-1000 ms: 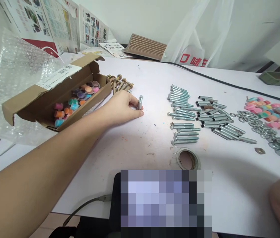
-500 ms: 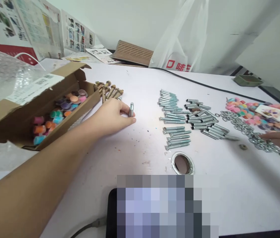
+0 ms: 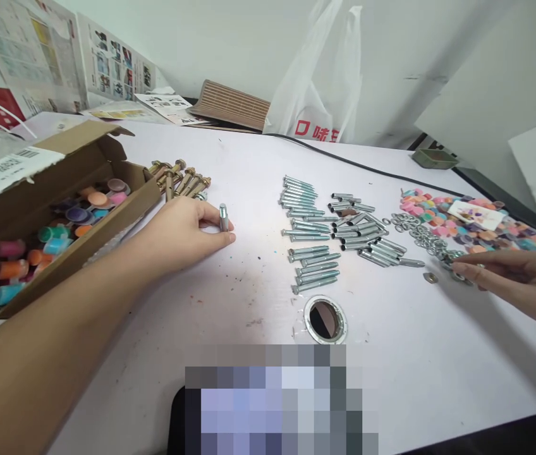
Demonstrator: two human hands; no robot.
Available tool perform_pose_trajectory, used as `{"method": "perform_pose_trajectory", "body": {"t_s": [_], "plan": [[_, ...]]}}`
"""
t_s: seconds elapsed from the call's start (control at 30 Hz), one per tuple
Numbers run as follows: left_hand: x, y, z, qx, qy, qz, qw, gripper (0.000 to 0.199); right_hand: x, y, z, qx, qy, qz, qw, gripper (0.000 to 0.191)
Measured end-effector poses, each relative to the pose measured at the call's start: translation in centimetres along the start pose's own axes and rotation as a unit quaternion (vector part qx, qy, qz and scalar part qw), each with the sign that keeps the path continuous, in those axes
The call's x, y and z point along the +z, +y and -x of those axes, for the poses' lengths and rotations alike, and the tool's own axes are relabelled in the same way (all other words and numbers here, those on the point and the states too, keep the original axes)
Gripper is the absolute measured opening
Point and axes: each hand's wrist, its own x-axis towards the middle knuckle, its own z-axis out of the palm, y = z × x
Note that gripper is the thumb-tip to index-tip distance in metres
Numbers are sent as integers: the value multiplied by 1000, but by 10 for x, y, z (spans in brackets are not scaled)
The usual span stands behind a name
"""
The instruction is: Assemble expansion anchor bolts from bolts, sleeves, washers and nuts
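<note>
My left hand (image 3: 192, 230) is closed around a silver bolt (image 3: 223, 217) that stands upright, its threaded end up. Thumb and fingers pinch its lower part, and its foot is hidden. Behind that hand lie several brass-coloured expansion bolts (image 3: 185, 180). Over on the right, the fingertips of my right hand (image 3: 517, 278) come together at a pile of flat metal washers (image 3: 426, 240). Whatever they pinch is too small to make out. Between the hands, silver bolts (image 3: 313, 259) lie in a column, with loose metal sleeves (image 3: 363, 230) beside them. A single nut (image 3: 430, 277) rests near the washers.
At left, an open cardboard box (image 3: 121, 218) holds colourful capped pots. Colourful plastic pieces (image 3: 476, 218) spread at the right. A ring-edged hole (image 3: 306, 319) sits near the front, behind a pixelated device (image 3: 249, 404). A black cable (image 3: 363, 165) crosses the back, near a plastic bag (image 3: 318, 95).
The view has shifted to the right, so things appear further left. More of my right hand shows, its fingertips still at the washers. My left hand keeps the bolt upright.
</note>
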Motion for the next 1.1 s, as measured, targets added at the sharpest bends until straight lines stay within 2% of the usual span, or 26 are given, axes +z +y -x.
{"method": "perform_pose_trajectory", "body": {"t_s": [0.1, 0.3, 0.5, 0.6, 0.73, 0.97, 1.1], "plan": [[0, 1, 0, 2, 1, 1, 1000, 24, -1, -6, -8, 82, -56, 4, 995, 70], [0, 4, 3, -10, -3, 5, 1000, 25, 7, -12, -23, 78, -92, 13, 993, 64], [0, 1, 3, 23, -3, 15, 1000, 27, 7, -17, -25, 81, -85, -3, 993, 50], [0, 1, 4, 26, -6, 16, 1000, 26, 6, -17, -25, 86, -94, 2, 992, 49], [0, 3, 6, 22, -3, 11, 1000, 25, 5, -16, -20, 85, -62, 10, 994, 43], [0, 1, 3, 26, -2, 7, 1000, 25, 2, -30, -9, 103, -57, 20, 993, 45], [0, -1, 2, 13, -2, 9, 1000, 25, 7, -22, -13, 75, -50, 15, 996, 45]]}}
